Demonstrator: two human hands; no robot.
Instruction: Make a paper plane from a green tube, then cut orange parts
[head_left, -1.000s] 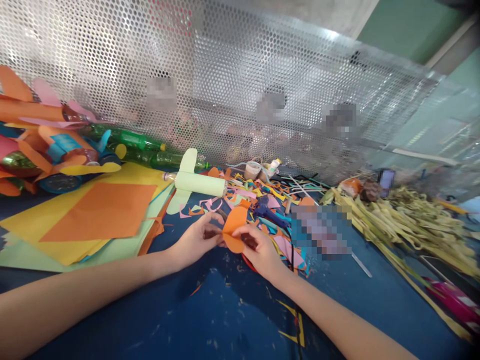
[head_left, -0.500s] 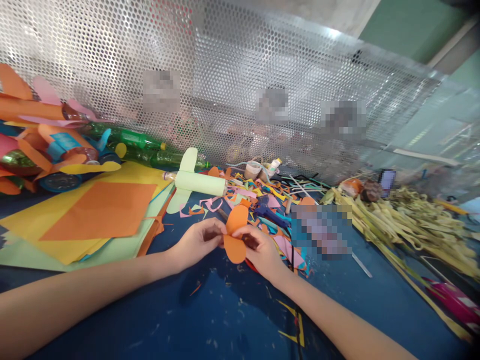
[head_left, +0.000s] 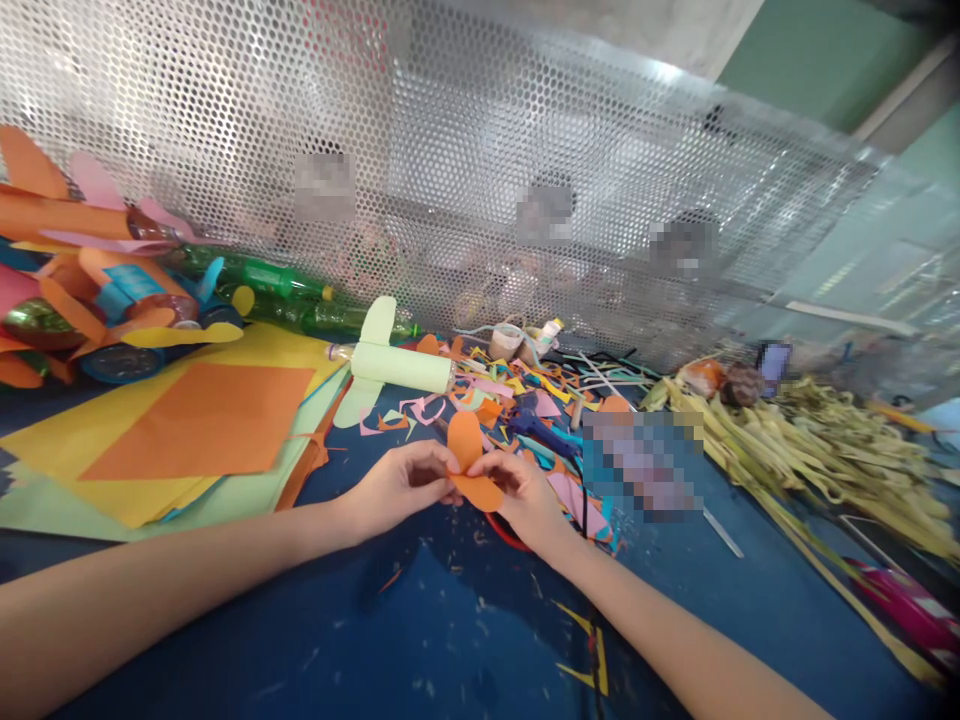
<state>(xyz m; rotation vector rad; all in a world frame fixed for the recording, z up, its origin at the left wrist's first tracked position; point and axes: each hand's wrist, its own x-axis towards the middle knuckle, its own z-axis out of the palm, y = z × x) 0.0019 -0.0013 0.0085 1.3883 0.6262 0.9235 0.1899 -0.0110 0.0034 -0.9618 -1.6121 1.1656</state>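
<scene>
Between my hands is an orange paper cutout point(head_left: 466, 445) with two rounded lobes, one pointing up and one lying lower toward me. My left hand point(head_left: 401, 487) pinches its narrow middle from the left, thumb against fingers. On the other side my right hand point(head_left: 525, 500) is closed on the same middle part. Just beyond them lies a plastic bottle wrapped in pale green paper point(head_left: 401, 366), with rounded paper wings. A dark blue glue gun point(head_left: 544, 432) rests among paper scraps behind my right hand. Part of a red ring-shaped thing point(head_left: 504, 532) shows under that hand.
Stacked coloured paper sheets point(head_left: 199, 425) lie at left, below paper-winged bottle models point(head_left: 142, 290) and green bottles point(head_left: 277, 290). Coloured scraps point(head_left: 525, 375) cover the back middle. Dried leaf strips point(head_left: 817, 450) fill the right side. Behind a perforated metal screen point(head_left: 480, 130) are people.
The orange cutout has turned between my fingers: its upper lobe tips slightly left and its lower lobe swings right, looking more folded. Both hands keep nearly the same place.
</scene>
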